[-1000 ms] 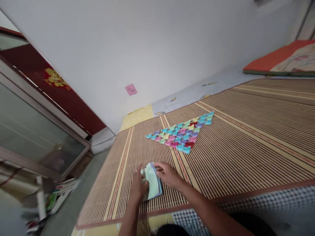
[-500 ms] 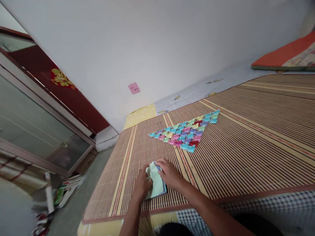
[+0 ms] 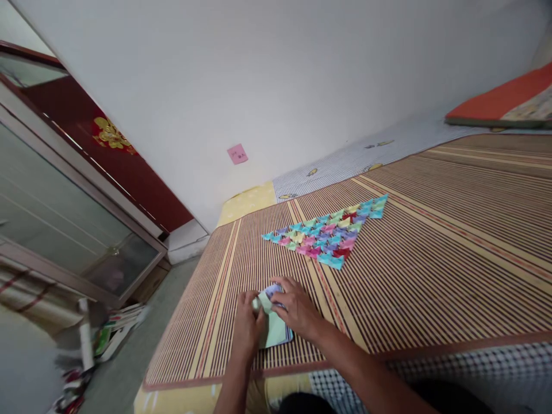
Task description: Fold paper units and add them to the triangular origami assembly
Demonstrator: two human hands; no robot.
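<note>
A stack of coloured origami paper [image 3: 279, 331] lies on the striped mat near its front edge, a pale green sheet on top. The far part of that green sheet is lifted and bent over, and purple paper shows beneath it. My left hand [image 3: 246, 328] grips the sheet's left side, thumb on top. At the far right corner my right hand [image 3: 297, 306] pinches the same sheet with curled fingers. Beyond both hands lies a triangle of many small folded paper pieces [image 3: 330, 234] in blue, pink, yellow, green, purple and red.
The striped mat [image 3: 431, 259] covers a bed set against a white wall with a pink note [image 3: 237, 154]. An orange folded quilt [image 3: 495, 103] rests at the far right. Left of the bed are a glass-panelled door [image 3: 107, 253] and items on the floor.
The far edge of the green sheet has been raised and bent toward me, uncovering purple paper below. Both hands have shifted only slightly.
</note>
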